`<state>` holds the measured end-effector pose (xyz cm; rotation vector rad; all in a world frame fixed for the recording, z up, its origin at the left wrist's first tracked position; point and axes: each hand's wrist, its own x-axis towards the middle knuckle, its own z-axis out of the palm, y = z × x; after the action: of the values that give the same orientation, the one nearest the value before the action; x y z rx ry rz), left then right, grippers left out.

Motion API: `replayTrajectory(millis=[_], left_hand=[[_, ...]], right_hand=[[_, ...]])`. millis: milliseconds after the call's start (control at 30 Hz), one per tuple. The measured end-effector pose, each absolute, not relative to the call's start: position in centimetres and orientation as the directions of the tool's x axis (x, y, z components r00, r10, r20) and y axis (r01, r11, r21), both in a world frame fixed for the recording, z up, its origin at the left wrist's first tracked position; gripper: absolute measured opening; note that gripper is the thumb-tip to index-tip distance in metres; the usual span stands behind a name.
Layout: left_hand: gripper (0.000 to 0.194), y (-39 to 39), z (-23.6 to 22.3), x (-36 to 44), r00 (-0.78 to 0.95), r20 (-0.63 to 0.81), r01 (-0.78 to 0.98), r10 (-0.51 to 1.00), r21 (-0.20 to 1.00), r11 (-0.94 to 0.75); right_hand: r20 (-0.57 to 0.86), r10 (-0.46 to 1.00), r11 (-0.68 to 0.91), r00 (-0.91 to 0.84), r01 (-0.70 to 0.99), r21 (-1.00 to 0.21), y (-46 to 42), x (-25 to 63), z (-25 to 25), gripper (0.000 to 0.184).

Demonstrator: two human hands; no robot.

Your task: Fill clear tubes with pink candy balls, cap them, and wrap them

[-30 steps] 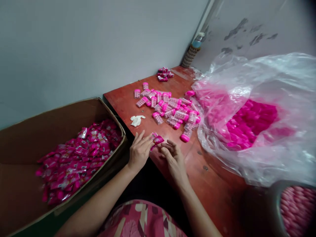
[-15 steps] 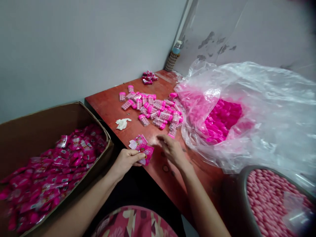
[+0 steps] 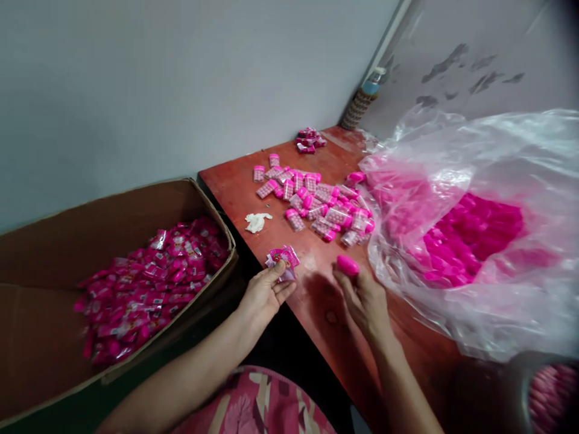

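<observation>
My left hand (image 3: pixel 266 289) pinches a few printed pink wrappers (image 3: pixel 286 260) over the near edge of the red table. My right hand (image 3: pixel 366 298) grips a small candy jar (image 3: pixel 347 265); its bright pink cap shows, while its body is hidden by the fingers. Beyond both hands lies a loose pile of small clear jars (image 3: pixel 325 211) with pink caps and pale round candies inside. A crumpled white scrap (image 3: pixel 257 222) lies on the table beyond my left hand.
At the left, a cardboard box (image 3: pixel 230 241) holds many filled pink packets (image 3: pixel 158 271). A large clear plastic bag (image 3: pixel 488 307) of pink caps spreads on the right. A dark tub (image 3: pixel 515 380) of pink candies stands at lower right. Farther back are dark pink packets (image 3: pixel 310 140) and a bottle (image 3: pixel 373 83) in a woven holder (image 3: pixel 357 110).
My right hand has closed on a pink-capped jar and lifted it off the table. The wrappers stay in my left hand, which has turned. The view has swung left.
</observation>
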<state>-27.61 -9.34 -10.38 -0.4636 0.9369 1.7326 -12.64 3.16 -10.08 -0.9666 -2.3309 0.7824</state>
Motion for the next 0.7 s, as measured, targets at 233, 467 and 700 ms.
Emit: replayTrajectory(millis=[233, 467, 700], left_hand=[[0.015, -8.7, -9.5, -26.6, -0.379, -0.661, -0.923, 0.648, 0.316, -0.218], [0.033, -9.0, -9.4, -25.6, -0.347, -0.577, -0.902, 0.739, 0.421, -0.095], [0.037, -9.1, -9.0, -24.9, -0.413, -0.519, -0.822, 0.748, 0.566, -0.061]], right_hand=[[-0.269, 0.706, -0.143, -0.655, 0.240, -0.960, -6.4, -14.5, -9.4, 0.028], [-0.262, 0.778, -0.117, -0.572, 0.277, -0.954, -6.4, -15.1, -10.0, 0.031], [-0.215, 0.763, -0.098, -0.610, 0.219, -0.971, -6.1, -15.2, -10.3, 0.027]])
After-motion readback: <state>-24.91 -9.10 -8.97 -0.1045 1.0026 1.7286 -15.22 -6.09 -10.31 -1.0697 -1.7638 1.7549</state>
